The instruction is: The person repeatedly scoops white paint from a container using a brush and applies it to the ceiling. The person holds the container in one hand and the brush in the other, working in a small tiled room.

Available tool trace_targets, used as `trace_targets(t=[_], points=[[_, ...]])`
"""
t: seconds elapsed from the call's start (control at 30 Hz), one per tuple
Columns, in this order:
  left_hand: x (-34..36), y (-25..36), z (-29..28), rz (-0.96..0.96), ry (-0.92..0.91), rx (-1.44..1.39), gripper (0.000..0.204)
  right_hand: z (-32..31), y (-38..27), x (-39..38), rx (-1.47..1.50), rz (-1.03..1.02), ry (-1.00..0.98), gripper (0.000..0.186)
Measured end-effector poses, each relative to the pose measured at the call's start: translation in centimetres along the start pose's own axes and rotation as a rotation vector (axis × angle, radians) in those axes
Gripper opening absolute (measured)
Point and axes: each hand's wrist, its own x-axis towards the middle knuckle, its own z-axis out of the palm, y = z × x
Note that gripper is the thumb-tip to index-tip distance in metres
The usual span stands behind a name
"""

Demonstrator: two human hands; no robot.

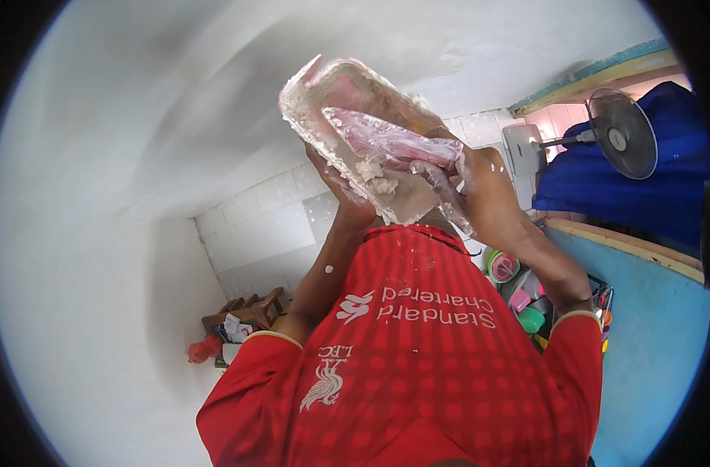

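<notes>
Two hands work beyond a red shirt [441, 370]: the left hand [355, 201] grips the tub [299, 105] by its side, fingertips mostly hidden; the right hand [486, 187] clasps the trowel [386, 144] across the tub's opening. Smeared with white paste [380, 179], the trowel looks stiff but slippery, best held by its handle; the tub seems light, surest at its outer wall.

Rough, matt paste [380, 179] on tub [353, 87]
</notes>
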Motion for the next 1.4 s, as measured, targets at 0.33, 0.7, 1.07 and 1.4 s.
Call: trace_targets(t=[0.33, 0.7, 1.07, 1.4], points=[[0.5, -3.8, -0.9, -0.081, -0.003, -0.119, 0.094, -1.3, 1.1, 2.0, 0.266, -0.041, 0.021, 0.044], [0.4, -2.0, 6.0, -0.243, -0.063, -0.533, 0.073, -2.9, 3.8, 1.3, 0.016, -0.211, 0.092, 0.044], [1.5, -3.3, 11.7, -0.097, -0.080, -0.548, 0.080, -6.9, 8.0, 1.5, 0.080, -0.287, 0.053, 0.046], [2.4, -4.3, 15.5, 0.244, 0.044, -0.126, 0.085, -7.0, 11.6, 2.3, 0.047, -0.395, 0.156, 0.045]])
